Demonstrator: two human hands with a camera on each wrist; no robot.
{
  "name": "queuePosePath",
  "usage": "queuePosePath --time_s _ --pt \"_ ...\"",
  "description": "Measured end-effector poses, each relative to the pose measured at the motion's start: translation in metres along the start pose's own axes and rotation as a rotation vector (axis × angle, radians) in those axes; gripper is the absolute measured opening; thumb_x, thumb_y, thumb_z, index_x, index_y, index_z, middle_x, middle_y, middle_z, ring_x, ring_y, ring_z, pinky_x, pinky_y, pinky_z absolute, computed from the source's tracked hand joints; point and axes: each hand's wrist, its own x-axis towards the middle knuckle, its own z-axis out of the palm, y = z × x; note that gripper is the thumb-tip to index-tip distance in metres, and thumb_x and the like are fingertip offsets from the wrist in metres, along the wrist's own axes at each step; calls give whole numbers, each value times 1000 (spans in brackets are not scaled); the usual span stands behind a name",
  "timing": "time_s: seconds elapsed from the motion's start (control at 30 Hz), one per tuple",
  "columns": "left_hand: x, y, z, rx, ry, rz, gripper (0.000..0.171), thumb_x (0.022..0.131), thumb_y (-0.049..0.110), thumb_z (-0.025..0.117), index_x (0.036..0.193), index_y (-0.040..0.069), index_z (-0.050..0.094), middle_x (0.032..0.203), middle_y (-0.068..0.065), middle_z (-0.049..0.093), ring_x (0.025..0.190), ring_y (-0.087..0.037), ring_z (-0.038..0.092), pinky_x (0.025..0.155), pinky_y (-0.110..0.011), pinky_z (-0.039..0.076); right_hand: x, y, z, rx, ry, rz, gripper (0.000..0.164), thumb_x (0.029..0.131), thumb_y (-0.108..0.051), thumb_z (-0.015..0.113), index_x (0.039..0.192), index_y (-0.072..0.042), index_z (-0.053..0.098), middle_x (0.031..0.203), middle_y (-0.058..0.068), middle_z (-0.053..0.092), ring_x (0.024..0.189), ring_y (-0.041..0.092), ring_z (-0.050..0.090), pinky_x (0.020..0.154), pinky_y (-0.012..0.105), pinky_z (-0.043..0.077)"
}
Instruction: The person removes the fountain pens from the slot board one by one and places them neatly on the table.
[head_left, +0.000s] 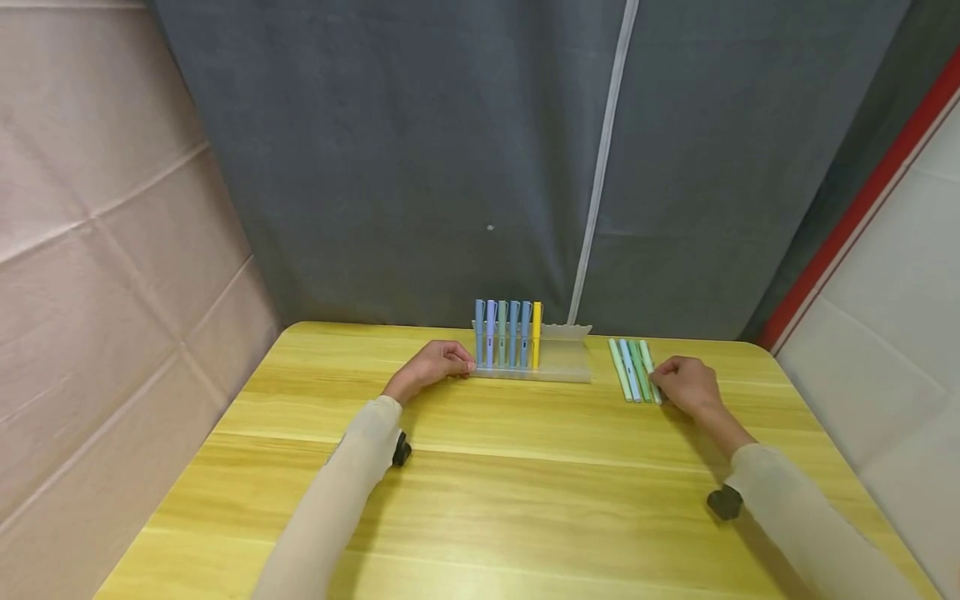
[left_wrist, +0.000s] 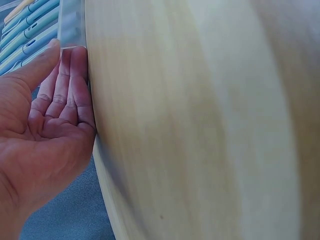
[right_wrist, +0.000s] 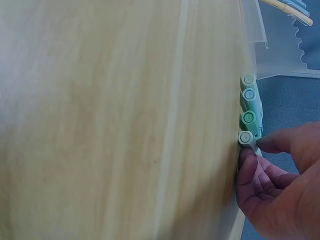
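A clear plastic pen rack [head_left: 566, 360] stands at the table's far side, with several blue, lilac and grey-green pens and one yellow pen [head_left: 537, 333] leaning upright in its left part. My left hand [head_left: 441, 360] pinches the rack's front left corner, thumb above and fingers below in the left wrist view. To the right of the rack, a pale green pen, a light blue pen [head_left: 629, 371] and a green pen [head_left: 641, 371] lie side by side. At the row's right end, my right hand [head_left: 686, 383] pinches a pale mint pen [right_wrist: 245, 138] between thumb and fingers.
The wooden table [head_left: 480, 500] carries the rack and the pens close to its back edge. A dark grey curtain [head_left: 390, 167] hangs right behind it. Light panels stand at the left and right, the right one with a red edge strip [head_left: 862, 200].
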Motion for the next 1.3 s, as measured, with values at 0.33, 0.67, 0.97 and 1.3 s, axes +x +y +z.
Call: queuePosePath --time_s 0.33,0.67,0.97,1.3 --pt "0 0 -1 -5 -6 -7 15 102 15 71 112 4 74 102 -10 79 93 -18 73 83 -27 56 1 -4 -1 -25 25 -6 40 104 -32 58 107 4 75 98 21 77 74 27 65 64 35 48" --pt "0 0 0 -8 -10 -3 16 102 15 71 113 4 74 102 -10 80 94 -19 73 82 -27 56 7 -33 16 92 199 -50 30 102 -26 57 110 -1 72 101 19 75 87 31 67 74 32 48" --pt "-8 -5 -9 19 15 -26 17 102 19 72 112 5 74 106 -11 80 93 -18 72 81 -27 54 12 -82 56 360 201 -76 26 103 -27 65 112 -4 74 104 15 75 82 9 61 73 17 48" --pt "-15 -8 -15 6 20 -31 17 102 20 72 113 6 74 105 -11 80 93 -17 71 82 -27 53 16 -124 90 667 41 -122 26 102 -8 69 123 6 71 111 26 76 83 12 75 74 21 61"
